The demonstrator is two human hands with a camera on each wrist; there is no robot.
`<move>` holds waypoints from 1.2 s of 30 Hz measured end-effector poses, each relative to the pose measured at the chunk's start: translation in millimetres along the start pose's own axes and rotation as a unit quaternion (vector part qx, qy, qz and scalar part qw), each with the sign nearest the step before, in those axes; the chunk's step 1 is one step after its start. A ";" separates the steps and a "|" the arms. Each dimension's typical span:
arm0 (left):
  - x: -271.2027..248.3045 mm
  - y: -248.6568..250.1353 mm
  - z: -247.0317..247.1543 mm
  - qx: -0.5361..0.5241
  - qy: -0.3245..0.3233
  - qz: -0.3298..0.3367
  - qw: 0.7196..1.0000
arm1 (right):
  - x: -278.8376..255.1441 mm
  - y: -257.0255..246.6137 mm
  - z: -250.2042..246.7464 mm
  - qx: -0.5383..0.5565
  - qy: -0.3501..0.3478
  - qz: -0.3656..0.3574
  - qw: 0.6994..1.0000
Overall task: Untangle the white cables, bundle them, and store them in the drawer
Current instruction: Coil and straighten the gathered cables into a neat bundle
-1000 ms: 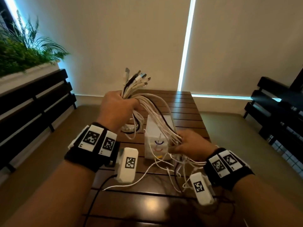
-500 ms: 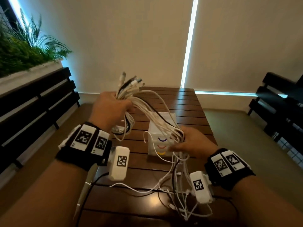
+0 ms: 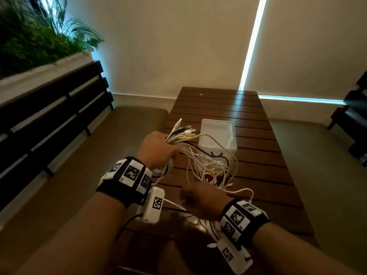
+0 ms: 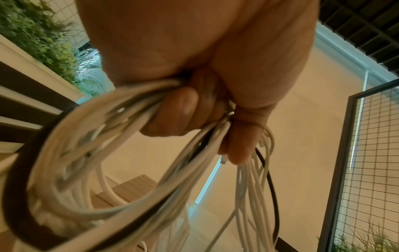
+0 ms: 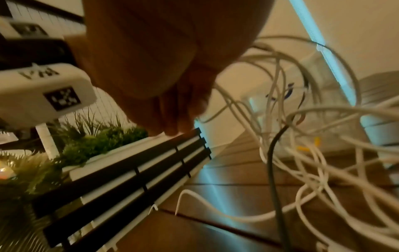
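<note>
My left hand (image 3: 156,149) grips a bundle of white cables (image 3: 178,138) above the table's left edge, plug ends sticking out past the fist. In the left wrist view the fingers (image 4: 183,109) curl round a coiled loop of the cables (image 4: 103,153), which has a black cable in it. The free lengths (image 3: 214,169) trail down in a loose tangle onto the table in front of the white drawer box (image 3: 217,135). My right hand (image 3: 200,201) hovers just near of the tangle, fingers (image 5: 172,112) loosely curled, no cable visibly in them.
The slatted wooden table (image 3: 258,165) runs away from me. A dark slatted bench (image 3: 49,120) and a planter of green plants (image 3: 29,42) stand at the left. Another dark bench (image 3: 355,124) is at the right.
My left hand has come down lower with the bundle. My right hand has let the strands go and drawn back toward me. The loose lengths now lie slack on the table.
</note>
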State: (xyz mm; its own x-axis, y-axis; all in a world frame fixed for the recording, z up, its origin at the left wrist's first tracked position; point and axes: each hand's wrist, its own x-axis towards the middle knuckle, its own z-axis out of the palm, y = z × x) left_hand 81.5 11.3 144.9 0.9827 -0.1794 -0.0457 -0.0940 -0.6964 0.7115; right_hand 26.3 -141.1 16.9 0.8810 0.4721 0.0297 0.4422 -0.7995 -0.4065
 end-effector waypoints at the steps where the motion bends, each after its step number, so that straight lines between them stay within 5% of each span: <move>1: -0.6 -4.4 0.1 0.006 -0.003 -0.006 1.000 | 8.4 2.0 10.5 -0.004 -0.054 0.023 0.998; 8: -5.9 -35.3 -6.5 0.014 -0.009 -0.029 0.999 | 76.7 12.6 84.1 -0.014 -0.127 0.180 0.975; 12: -9.5 -52.1 -12.7 0.011 -0.012 -0.058 0.998 | 95.9 5.7 100.3 -0.069 -0.133 0.148 0.978; 15: -11.5 -60.6 -17.4 0.005 0.004 -0.082 0.997 | 109.4 -4.7 83.8 0.094 -0.084 0.142 0.982; 19: -11.5 -61.0 -21.5 -0.023 0.019 -0.081 0.996 | 100.0 -11.2 38.7 0.415 0.000 0.149 0.897; 21: -10.4 -54.9 -21.8 -0.036 0.011 -0.076 0.996 | 80.6 -8.0 4.4 0.446 -0.010 0.124 0.886; 27: -4.0 -24.8 -13.0 -0.040 0.019 -0.036 0.998 | 15.5 36.8 -65.4 0.225 -0.217 0.113 0.943; 34: -9.9 27.1 -13.4 0.018 0.029 0.085 0.996 | -50.6 69.4 -87.3 0.008 -0.242 0.247 0.938; 36: -13.1 41.8 -14.5 0.027 0.029 0.115 0.993 | -63.3 74.1 -93.6 -0.024 -0.194 0.261 0.945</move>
State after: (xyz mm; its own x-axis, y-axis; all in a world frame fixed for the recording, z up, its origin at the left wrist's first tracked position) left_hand 67.0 -5.4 185.4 0.9419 -0.2978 0.1550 -0.3230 -0.6778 0.6605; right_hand 19.0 -265.0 70.4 0.8576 0.1024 -0.5039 -0.0201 -0.9725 -0.2320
